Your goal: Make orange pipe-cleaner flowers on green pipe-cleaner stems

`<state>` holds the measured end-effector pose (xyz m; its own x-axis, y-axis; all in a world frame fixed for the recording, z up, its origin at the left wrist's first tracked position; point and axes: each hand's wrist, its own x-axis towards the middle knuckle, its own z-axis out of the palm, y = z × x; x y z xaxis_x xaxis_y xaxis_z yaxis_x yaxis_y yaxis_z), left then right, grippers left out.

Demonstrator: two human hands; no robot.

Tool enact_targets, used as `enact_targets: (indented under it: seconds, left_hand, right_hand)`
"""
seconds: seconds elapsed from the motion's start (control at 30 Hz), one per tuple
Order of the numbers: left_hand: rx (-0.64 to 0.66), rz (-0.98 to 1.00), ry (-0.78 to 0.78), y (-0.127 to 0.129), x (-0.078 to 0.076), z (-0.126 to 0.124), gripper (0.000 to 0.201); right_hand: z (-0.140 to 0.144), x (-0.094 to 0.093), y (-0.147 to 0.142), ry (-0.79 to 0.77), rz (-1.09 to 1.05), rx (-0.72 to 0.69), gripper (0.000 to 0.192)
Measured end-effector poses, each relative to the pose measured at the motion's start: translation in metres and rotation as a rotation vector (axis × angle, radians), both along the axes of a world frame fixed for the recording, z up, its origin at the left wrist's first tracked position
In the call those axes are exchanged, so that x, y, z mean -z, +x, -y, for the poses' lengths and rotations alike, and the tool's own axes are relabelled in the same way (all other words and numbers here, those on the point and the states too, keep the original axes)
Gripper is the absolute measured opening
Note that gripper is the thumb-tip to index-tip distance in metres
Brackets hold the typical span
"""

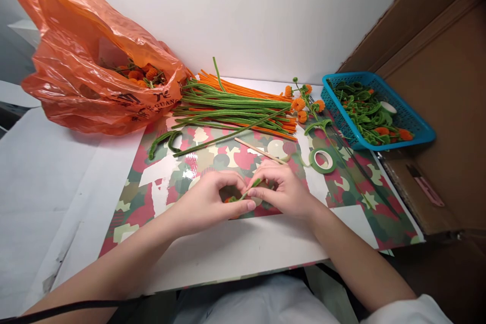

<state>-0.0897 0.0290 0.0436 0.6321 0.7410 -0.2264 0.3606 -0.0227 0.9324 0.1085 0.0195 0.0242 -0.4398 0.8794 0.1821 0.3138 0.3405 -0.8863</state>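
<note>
My left hand [212, 201] and my right hand [283, 188] meet over the patterned mat [159, 182], both pinching a small green pipe-cleaner piece [248, 190] with a bit of orange showing under my left fingers. A thin wooden stick [258, 151] lies just beyond my right hand. A roll of green floral tape [322, 160] sits to the right of it.
A bundle of green and orange pipe cleaners [235, 106] lies at the back. An orange plastic bag [94, 71] with finished orange pieces stands back left. A blue basket [413, 126] of green and orange parts is at right, beside small orange flowers [301, 104] and cardboard [436, 111].
</note>
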Motion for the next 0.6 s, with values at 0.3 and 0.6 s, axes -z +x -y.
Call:
enact_targets:
  seconds: [0.3,0.6]
  left_hand:
    - [0.101,0.065,0.019,-0.004,0.002,-0.004,0.030]
    - [0.202,0.016,-0.008,-0.006,-0.004,-0.005,0.032]
  right_hand:
    - [-0.002,0.002,0.005,0.044,-0.037,-0.052,0.012]
    - [0.001,0.002,0.000,0.018,-0.066,-0.064,0.020]
